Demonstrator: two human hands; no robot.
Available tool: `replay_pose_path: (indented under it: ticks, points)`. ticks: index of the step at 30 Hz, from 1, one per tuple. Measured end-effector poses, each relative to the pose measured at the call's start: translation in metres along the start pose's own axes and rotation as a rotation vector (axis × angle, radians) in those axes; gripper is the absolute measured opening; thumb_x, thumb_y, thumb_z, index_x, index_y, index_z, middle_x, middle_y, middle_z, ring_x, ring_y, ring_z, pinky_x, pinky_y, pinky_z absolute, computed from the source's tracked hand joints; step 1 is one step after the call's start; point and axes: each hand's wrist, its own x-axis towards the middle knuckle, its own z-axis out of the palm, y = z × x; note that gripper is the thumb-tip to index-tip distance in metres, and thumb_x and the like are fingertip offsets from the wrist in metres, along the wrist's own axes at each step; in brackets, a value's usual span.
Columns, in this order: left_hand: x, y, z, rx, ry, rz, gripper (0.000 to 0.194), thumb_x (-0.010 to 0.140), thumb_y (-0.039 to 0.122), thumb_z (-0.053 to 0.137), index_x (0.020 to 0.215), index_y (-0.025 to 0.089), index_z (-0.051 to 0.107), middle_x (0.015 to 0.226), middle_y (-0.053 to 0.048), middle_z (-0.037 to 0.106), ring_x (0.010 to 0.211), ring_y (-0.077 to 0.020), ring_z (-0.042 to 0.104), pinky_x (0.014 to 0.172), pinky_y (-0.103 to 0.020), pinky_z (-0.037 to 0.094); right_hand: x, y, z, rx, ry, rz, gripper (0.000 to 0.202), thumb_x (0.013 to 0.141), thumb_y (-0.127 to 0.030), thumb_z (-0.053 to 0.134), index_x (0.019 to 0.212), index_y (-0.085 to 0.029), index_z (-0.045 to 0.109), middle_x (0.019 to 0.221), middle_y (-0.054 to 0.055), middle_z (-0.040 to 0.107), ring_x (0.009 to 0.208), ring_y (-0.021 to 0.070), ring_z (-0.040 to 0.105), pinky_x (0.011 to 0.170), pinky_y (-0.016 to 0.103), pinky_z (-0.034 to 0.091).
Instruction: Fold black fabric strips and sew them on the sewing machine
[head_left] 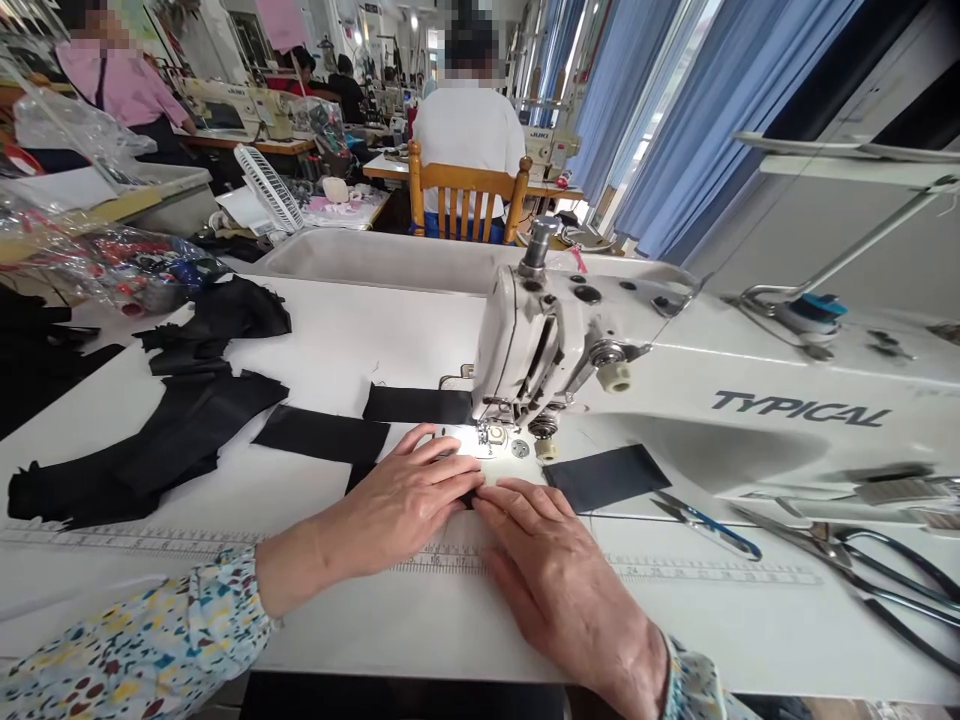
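Note:
My left hand lies with its fingers stretched out over a black fabric piece, just in front of the sewing machine's needle area. Beside it my right hand rests palm down, fingers extended, its fingertips by the same dark cloth. Most of that piece is hidden under the hands. Another black strip lies behind, its right end at the machine head. A third strip is left of my left hand, and a dark rectangle sits right of the needle plate.
Larger black fabric pieces lie at the left. Blue-handled thread snips and big scissors are at the right. A ruler scale runs along the table's front. Ahead, a person in white sits on a wooden chair.

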Motion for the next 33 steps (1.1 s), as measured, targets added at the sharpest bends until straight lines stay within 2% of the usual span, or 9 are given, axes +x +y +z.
replay_pose_path:
  ticks: [4, 10, 13, 16, 19, 24, 29, 33]
  points:
    - [-0.004, -0.002, -0.001, 0.015, 0.010, -0.014, 0.032, 0.102, 0.013, 0.053, 0.133, 0.019, 0.060, 0.130, -0.011, 0.062, 0.135, -0.0308, 0.047, 0.118, -0.057, 0.033, 0.001, 0.002, -0.002, 0.013, -0.007, 0.003, 0.041, 0.096, -0.015, 0.052, 0.137, -0.017, 0.059, 0.137, 0.012, 0.064, 0.129, 0.0314, 0.054, 0.109, 0.054, 0.046]
    - [-0.004, -0.003, -0.005, -0.030, 0.017, -0.012, 0.041, 0.099, 0.009, 0.055, 0.137, 0.023, 0.059, 0.122, -0.010, 0.059, 0.132, -0.0304, 0.047, 0.116, -0.055, 0.040, 0.008, 0.011, -0.009, 0.117, 0.035, 0.034, 0.045, 0.095, -0.011, 0.051, 0.139, -0.023, 0.057, 0.132, 0.009, 0.063, 0.124, 0.0276, 0.055, 0.106, 0.052, 0.048]
    - [-0.004, -0.006, -0.005, -0.066, 0.025, -0.012, 0.039, 0.098, 0.009, 0.056, 0.135, 0.022, 0.061, 0.122, -0.010, 0.059, 0.130, -0.0293, 0.047, 0.114, -0.052, 0.043, 0.010, 0.011, -0.011, 0.124, 0.032, 0.013, 0.039, 0.095, -0.011, 0.052, 0.131, -0.022, 0.063, 0.123, 0.009, 0.066, 0.118, 0.0280, 0.057, 0.103, 0.052, 0.049]
    - [-0.004, -0.009, -0.004, -0.089, 0.039, -0.018, 0.034, 0.099, 0.012, 0.058, 0.132, 0.021, 0.063, 0.125, -0.011, 0.059, 0.130, -0.0288, 0.047, 0.112, -0.049, 0.045, 0.008, 0.008, -0.008, 0.104, 0.008, -0.019, 0.035, 0.096, -0.013, 0.053, 0.128, -0.020, 0.064, 0.124, 0.009, 0.067, 0.120, 0.0286, 0.056, 0.103, 0.051, 0.049]
    - [-0.005, -0.005, -0.003, -0.068, 0.072, -0.026, 0.033, 0.101, 0.013, 0.055, 0.132, 0.018, 0.062, 0.124, -0.011, 0.060, 0.127, -0.0283, 0.049, 0.112, -0.050, 0.043, 0.004, 0.005, -0.003, 0.060, 0.017, -0.031, 0.036, 0.097, -0.013, 0.053, 0.131, -0.019, 0.063, 0.129, 0.010, 0.066, 0.125, 0.0292, 0.054, 0.106, 0.052, 0.048]
    - [-0.009, 0.007, 0.000, -0.035, 0.087, -0.062, 0.029, 0.102, 0.012, 0.051, 0.129, 0.015, 0.063, 0.122, -0.010, 0.065, 0.113, -0.0253, 0.057, 0.102, -0.046, 0.047, 0.002, 0.006, 0.000, 0.037, 0.005, -0.011, 0.036, 0.097, -0.015, 0.054, 0.132, -0.018, 0.063, 0.131, 0.011, 0.065, 0.125, 0.0290, 0.056, 0.107, 0.053, 0.048]
    - [0.000, -0.003, 0.004, -0.086, 0.093, -0.048, 0.026, 0.102, 0.011, 0.053, 0.122, 0.018, 0.066, 0.115, -0.005, 0.068, 0.112, -0.0215, 0.058, 0.113, -0.048, 0.037, 0.006, 0.011, -0.002, -0.009, 0.028, -0.018, 0.034, 0.099, -0.017, 0.052, 0.131, -0.018, 0.063, 0.140, 0.011, 0.062, 0.136, 0.0308, 0.049, 0.113, 0.055, 0.044]
    - [0.009, -0.011, 0.001, -0.112, 0.086, -0.060, 0.025, 0.102, 0.011, 0.051, 0.118, 0.021, 0.067, 0.109, -0.002, 0.068, 0.107, -0.0186, 0.061, 0.119, -0.051, 0.027, 0.009, 0.012, -0.005, -0.020, -0.006, -0.019, 0.035, 0.097, -0.018, 0.055, 0.131, -0.018, 0.063, 0.137, 0.010, 0.065, 0.133, 0.0307, 0.053, 0.112, 0.055, 0.045]
